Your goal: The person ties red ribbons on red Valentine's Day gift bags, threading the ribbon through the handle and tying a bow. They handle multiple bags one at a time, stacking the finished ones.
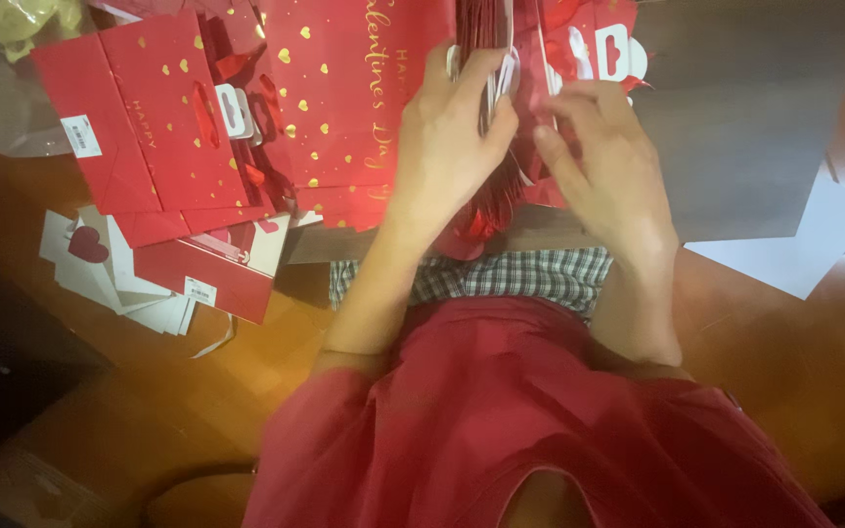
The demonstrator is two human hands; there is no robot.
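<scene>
Your L hand [447, 137] is clamped on a stack of flat red bags [501, 117], thumb on the near face, fingers curled over the top edge by the white hang tabs [623, 54]. Stack sits upright-ish against your lap, just past the checked cloth [501, 274], top centre of view.

R hand [608, 166] is on the right side of the same stack, fingertips pinching or thumbing something at the edge. Blurred, so can't tell if it has one bag gripped or is only pressing on it. Not hanging free either way.

Step, my read: you're fanning through the stack to separate one bag off it, L steadying, R picking.

Next move, as I judge it, needs:
- R thumb to get under a single edge, not two; faces look glossy and prob stick together
- L grip kept firm low down so the rest doesn't splay
- ribbon handles kept clear of the tabs, they look tangled near the top

Around you: big red gift bag [344, 98] w/ gold hearts lies flat to the left of the stack, smaller red bag [139, 117] further left overlapping it, heart cards [100, 254] piled below those on the wood floor [794, 362]. Grey sheet [745, 117] to the right, just beside R hand, white paper [814, 244] under its corner.
</scene>
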